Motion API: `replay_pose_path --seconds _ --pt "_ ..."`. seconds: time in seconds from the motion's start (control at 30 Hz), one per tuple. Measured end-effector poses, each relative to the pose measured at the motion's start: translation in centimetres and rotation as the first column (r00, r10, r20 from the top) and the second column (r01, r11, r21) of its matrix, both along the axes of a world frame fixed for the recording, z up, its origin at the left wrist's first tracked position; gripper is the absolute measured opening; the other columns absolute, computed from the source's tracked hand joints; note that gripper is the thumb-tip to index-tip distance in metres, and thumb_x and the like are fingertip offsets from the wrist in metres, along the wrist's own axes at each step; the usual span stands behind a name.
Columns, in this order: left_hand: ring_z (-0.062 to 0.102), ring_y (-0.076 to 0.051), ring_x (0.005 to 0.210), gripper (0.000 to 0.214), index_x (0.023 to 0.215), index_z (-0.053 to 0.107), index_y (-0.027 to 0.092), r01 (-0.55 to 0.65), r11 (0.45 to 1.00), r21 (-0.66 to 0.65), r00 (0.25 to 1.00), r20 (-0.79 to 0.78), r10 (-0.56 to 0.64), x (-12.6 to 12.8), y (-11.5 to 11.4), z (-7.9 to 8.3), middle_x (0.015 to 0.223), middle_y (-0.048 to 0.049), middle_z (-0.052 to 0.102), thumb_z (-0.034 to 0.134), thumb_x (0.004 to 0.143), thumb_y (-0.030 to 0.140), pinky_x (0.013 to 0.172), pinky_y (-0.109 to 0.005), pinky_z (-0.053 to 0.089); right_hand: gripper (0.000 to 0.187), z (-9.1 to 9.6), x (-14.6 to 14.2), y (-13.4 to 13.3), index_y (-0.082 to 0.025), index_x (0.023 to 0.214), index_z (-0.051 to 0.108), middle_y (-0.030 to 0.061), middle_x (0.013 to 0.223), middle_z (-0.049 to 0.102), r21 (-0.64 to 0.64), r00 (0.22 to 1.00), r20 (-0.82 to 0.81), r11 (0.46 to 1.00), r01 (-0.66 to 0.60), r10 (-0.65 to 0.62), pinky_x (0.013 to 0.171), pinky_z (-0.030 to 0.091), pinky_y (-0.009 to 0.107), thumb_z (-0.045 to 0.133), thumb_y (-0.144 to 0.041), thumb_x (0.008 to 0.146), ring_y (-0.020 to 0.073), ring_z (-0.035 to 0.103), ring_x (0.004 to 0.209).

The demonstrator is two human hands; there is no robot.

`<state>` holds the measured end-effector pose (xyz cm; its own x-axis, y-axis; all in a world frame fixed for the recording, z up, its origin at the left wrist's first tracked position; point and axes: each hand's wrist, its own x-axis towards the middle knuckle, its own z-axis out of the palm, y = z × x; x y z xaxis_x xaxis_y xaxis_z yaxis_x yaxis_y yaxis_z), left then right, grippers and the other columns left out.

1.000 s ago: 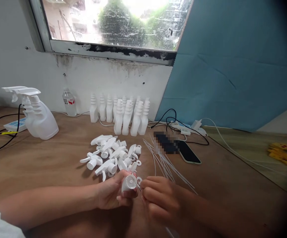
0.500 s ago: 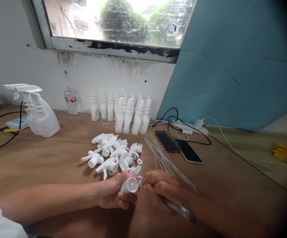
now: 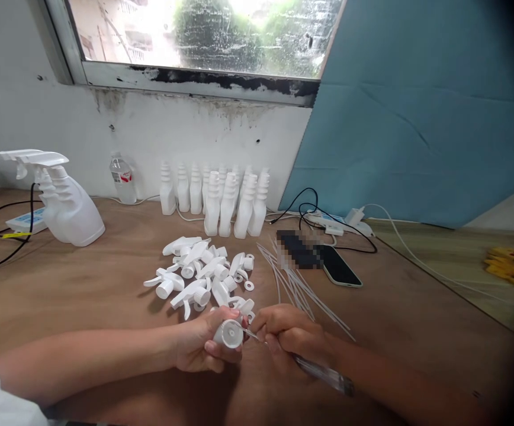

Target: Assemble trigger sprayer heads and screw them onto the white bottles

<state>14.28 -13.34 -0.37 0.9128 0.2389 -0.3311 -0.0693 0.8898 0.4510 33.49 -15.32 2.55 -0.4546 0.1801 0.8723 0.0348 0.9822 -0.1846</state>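
Observation:
My left hand [image 3: 199, 346] grips a white trigger-sprayer head [image 3: 229, 333], its round open base turned toward me. My right hand [image 3: 289, 334] pinches a thin clear plastic tube [image 3: 323, 374] whose front end meets the base of the sprayer head; the rest of the tube trails back under my right wrist. Both hands hover just above the wooden table [image 3: 83, 290], close to my body. Right behind them lies a pile of white sprayer heads [image 3: 201, 278] with small white rings beside it, and a fan of loose clear tubes [image 3: 296, 287].
Several small white bottles [image 3: 221, 198] stand in rows by the wall. At far left are a large white spray bottle [image 3: 64, 204], a water bottle [image 3: 119, 180], a power strip [image 3: 23, 222] and black cables. Two phones [image 3: 323, 260] and chargers lie right of centre; yellow items [image 3: 510, 263] far right.
A second ago the tube was hidden in my right hand; now it shows trailing under my wrist with its tip at the sprayer head. Both hands edged slightly away from me.

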Motion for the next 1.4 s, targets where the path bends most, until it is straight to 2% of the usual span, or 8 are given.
replay_pose_path --seconds 0.17,0.43,0.63,0.83,0.93,1.07,1.2,1.4 --pt "0.014 -0.002 0.040 0.034 0.074 0.050 0.014 0.011 1.000 0.019 0.999 -0.037 -0.011 0.1 0.0 0.0 0.053 0.0072 0.037 0.070 0.074 0.041 0.036 -0.013 0.006 0.023 1.0 0.5 0.1 -0.019 0.069 0.034 -0.0004 0.068 0.055 -0.269 0.999 0.048 0.963 0.005 0.008 0.053 0.044 0.018 0.044 -0.008 0.088 0.0074 0.057 0.058" --pt "0.018 -0.002 0.040 0.033 0.094 0.053 0.017 -0.097 0.943 0.319 0.976 -0.157 0.153 0.5 -0.7 2.5 0.057 0.0078 0.039 0.059 0.081 0.047 0.037 -0.013 0.012 0.032 3.3 0.5 0.8 -0.018 0.069 0.031 -0.0012 0.067 0.053 -0.790 0.988 -0.076 0.596 -0.142 0.134 0.047 0.043 0.019 0.052 -0.027 0.092 0.0074 0.057 0.053" --pt "0.036 -0.006 0.036 0.035 0.091 0.045 0.020 -0.069 0.428 0.901 0.845 -0.176 0.506 -1.0 2.7 5.1 0.056 0.0056 0.049 0.055 0.083 0.052 0.036 -0.018 0.022 0.033 3.2 0.5 2.3 -0.017 0.070 0.035 0.0026 0.076 0.058 -0.846 0.993 -0.087 0.520 -0.117 0.084 0.056 0.048 0.024 0.061 -0.028 0.087 0.0115 0.063 0.064" --pt "0.041 -0.010 0.059 0.025 0.080 0.047 0.018 0.161 -0.153 0.975 0.711 -0.007 0.704 -2.7 5.3 6.2 0.068 0.0036 0.045 0.053 0.087 0.041 0.055 -0.020 0.033 0.032 1.1 0.9 3.9 -0.017 0.071 0.035 0.0029 0.079 0.057 -0.793 0.999 -0.027 0.610 0.006 -0.045 0.058 0.046 0.023 0.058 -0.030 0.089 0.0099 0.059 0.065" --pt "0.043 -0.012 0.063 0.020 0.094 0.048 0.019 0.268 -0.246 0.931 0.703 -0.014 0.711 -3.4 5.9 6.5 0.073 0.0029 0.049 0.052 0.088 0.038 0.059 -0.021 0.033 0.027 0.6 2.0 4.7 -0.016 0.071 0.037 0.0028 0.079 0.058 -0.634 0.970 0.179 0.735 0.243 -0.166 0.056 0.039 0.020 0.053 -0.026 0.091 0.0075 0.053 0.062" --pt "0.047 -0.013 0.062 0.027 0.110 0.047 0.021 0.400 -0.373 0.837 0.712 -0.028 0.701 -4.3 6.4 6.8 0.081 -0.0004 0.055 0.053 0.087 0.033 0.059 -0.023 0.034 0.014 0.2 3.7 5.7 -0.015 0.078 0.048 0.0027 0.079 0.059 -0.027 0.823 0.447 0.914 0.404 -0.351 0.055 0.032 0.021 0.049 -0.017 0.092 0.0077 0.048 0.062" --pt "0.056 -0.020 0.089 0.026 0.112 0.050 0.019 0.388 -0.559 0.733 0.826 -0.008 0.563 -4.8 6.9 7.1 0.112 -0.0115 0.054 0.052 0.086 0.024 0.075 -0.029 0.043 0.018 -1.1 4.3 6.5 -0.014 0.076 0.052 0.0027 0.069 0.056 0.297 0.615 0.535 0.811 0.504 -0.579 0.054 0.028 0.025 0.043 -0.011 0.092 0.0109 0.046 0.058" --pt "0.049 -0.024 0.114 0.039 0.119 0.047 0.022 0.380 -0.719 0.581 0.904 -0.068 0.423 -5.2 7.6 6.7 0.127 -0.0121 0.050 0.046 0.083 0.008 0.094 -0.040 0.044 0.031 -3.4 4.5 7.7 -0.014 0.086 0.054 0.0076 0.086 0.060 0.169 0.518 0.614 0.740 0.651 -0.596 0.066 0.039 0.027 0.042 0.008 0.068 0.0200 0.054 0.083"
